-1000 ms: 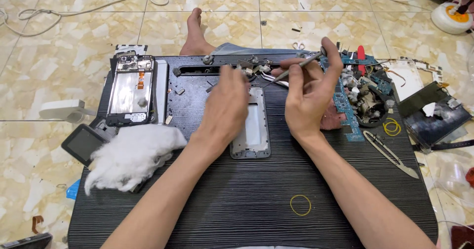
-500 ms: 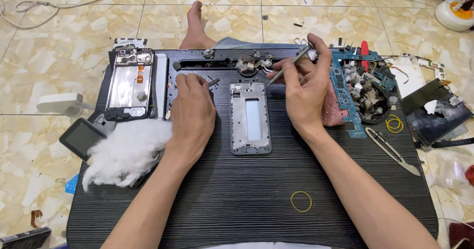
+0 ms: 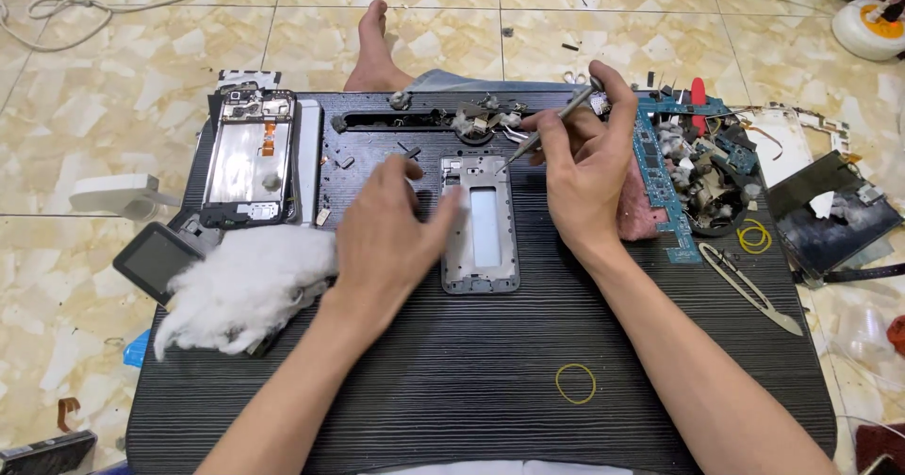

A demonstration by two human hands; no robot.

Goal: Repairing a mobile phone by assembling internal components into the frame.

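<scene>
Fingers of my right hand (image 3: 586, 169) pinch a slim metal tool (image 3: 550, 127) like a pen, its tip down at the top edge of the grey phone frame (image 3: 482, 223). That frame lies flat near the middle of the dark ribbed work board (image 3: 452, 362), long side running away from me. My left hand (image 3: 386, 239) rests just beside its left edge, fingers loosely curled and grasping nothing, the thumb touching the frame's side. Beyond the frame, along the board's far edge, sits a small heap of metal parts (image 3: 483, 119). To my left lie a wad of white cotton (image 3: 240, 286), an opened phone body (image 3: 249, 159) and a small dark screen (image 3: 156, 260) hanging over the board's edge. To my right are a blue circuit board (image 3: 660, 183), a pile of scrap parts (image 3: 702, 178), a yellow rubber band (image 3: 753, 237) and a pair of tweezers (image 3: 749, 286). Another yellow rubber band (image 3: 575, 383) lies nearer me. My bare foot (image 3: 373, 46) rests on the tiled floor (image 3: 94, 89) past the board.
</scene>
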